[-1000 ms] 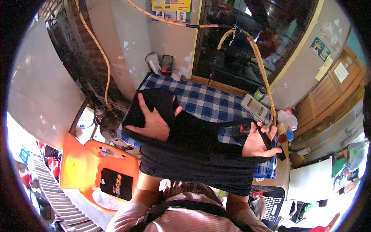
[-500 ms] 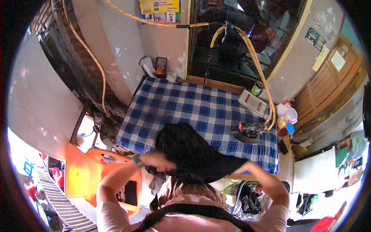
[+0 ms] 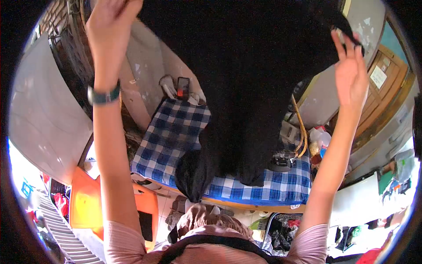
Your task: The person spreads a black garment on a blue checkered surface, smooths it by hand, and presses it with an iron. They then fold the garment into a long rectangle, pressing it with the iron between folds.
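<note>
Overhead, both arms are raised and a black garment [image 3: 246, 75] hangs between them, spread wide across the upper part of the view. Left hand [image 3: 110, 20] is at the top edge, closed around the garment's upper left corner; the fingers are partly cut off by the frame, but the cloth runs straight out of the fist. A dark watch [image 3: 103, 96] sits on that wrist. Right hand [image 3: 350, 66] is held high at the upper right, palm toward the camera, fingers [image 3: 347, 44] extended and only loosely curled, with the garment's right corner caught at the fingertips and thumb; the exact pinch cannot be told. The garment drops from the hands in a long fold, and its lower end rests bunched on the near edge of a table covered with a blue checked cloth [image 3: 169, 136]. An iron [image 3: 281, 162] stands on the cloth just beside the hanging fabric, partly hidden by it. A phone [image 3: 182, 88] leans upright against the wall at the far end of the table. A yellow rope [image 3: 301, 127] hangs down near the iron. An orange plastic chair [image 3: 88, 202] stands left of the table, below the left arm. Pink sleeves [image 3: 307, 242] cover both upper arms.
</note>
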`<state>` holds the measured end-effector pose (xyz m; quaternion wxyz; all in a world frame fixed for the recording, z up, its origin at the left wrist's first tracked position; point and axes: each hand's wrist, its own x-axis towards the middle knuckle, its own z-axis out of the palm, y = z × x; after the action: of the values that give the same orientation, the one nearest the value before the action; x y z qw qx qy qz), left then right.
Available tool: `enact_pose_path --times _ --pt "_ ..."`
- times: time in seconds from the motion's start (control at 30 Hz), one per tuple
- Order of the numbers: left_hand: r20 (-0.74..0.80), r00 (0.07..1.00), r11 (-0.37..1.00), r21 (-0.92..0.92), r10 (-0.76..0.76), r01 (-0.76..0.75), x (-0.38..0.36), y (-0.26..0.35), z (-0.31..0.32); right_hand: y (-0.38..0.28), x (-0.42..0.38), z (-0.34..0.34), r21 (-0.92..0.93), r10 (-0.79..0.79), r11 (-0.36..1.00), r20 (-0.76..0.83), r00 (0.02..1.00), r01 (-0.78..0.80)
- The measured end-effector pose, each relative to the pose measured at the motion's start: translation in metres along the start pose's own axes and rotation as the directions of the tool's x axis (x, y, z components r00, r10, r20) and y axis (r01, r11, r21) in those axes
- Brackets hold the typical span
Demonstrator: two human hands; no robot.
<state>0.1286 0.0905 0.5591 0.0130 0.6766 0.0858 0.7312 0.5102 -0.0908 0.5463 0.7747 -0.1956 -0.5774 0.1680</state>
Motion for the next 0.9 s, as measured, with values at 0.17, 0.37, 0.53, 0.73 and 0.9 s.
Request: enact_pose_path --times 0.17,0.37,0.53,0.73,0.9 --pt "0.109 0.754 0.713 0.438 -0.648 0.548 -0.148 0.037 -0.072 0.024 -0.144 -0.004 -0.05 0.441 0.893 -0.098 0.892 -0.447" --pt "0.424 -0.047 0.313 0.736 -0.905 0.6 -0.437 0.011 -0.143 0.113 -0.366 -0.061 -0.373 0.919 0.114 -0.312 0.24 -0.921" --pt "0.686 0.129 0.655 0.596 -0.716 0.465 -0.566 0.024 -0.153 0.151 -0.49 -0.075 -0.094 0.876 -0.022 -0.482 0.026 -0.995" --pt "0.422 0.116 0.295 0.388 -0.899 0.873 -0.541 0.057 -0.094 0.156 -0.504 -0.057 -0.191 0.804 0.155 -0.545 0.236 -0.969" --pt "0.316 0.179 0.292 0.359 -0.932 0.886 -0.573 0.041 -0.152 0.138 -0.537 -0.081 -0.703 0.63 0.061 -0.523 0.573 -0.709"
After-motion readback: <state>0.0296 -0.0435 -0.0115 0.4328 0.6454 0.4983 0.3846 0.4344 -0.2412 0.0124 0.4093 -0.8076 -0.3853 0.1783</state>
